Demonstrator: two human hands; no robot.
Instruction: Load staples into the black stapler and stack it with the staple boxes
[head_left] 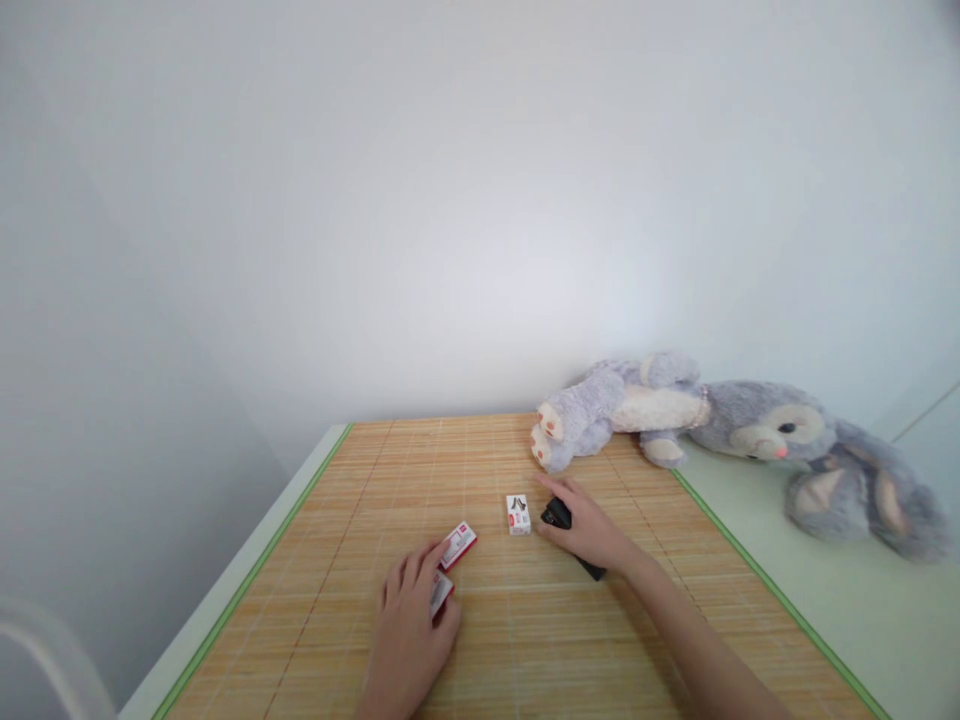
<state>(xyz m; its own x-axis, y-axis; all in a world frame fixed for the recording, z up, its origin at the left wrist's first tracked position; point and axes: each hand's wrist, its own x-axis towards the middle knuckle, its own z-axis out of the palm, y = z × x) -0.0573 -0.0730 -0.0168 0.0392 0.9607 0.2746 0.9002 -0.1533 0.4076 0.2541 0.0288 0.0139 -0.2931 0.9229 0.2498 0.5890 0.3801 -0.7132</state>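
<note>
My left hand [411,615] lies low over two small red-and-white boxes. Between its thumb and index finger is the nearer box [441,592], partly covered by the hand. The index fingertip touches the farther box [459,545], which lies tilted on the mat. My right hand [589,528] is closed over a black stapler [589,567], its index finger stretched out to the left; the stapler's middle is hidden under the palm. A small white box [517,514] with a dark stapler picture and red print sits just left of the right hand, apart from both hands.
A bamboo mat [390,490] with a green border covers much of the pale table [847,590]. At the back right lies a grey plush rabbit [660,408], its feet on the mat. A white wall [450,220] rises behind. A pale curved object [52,650] shows at lower left.
</note>
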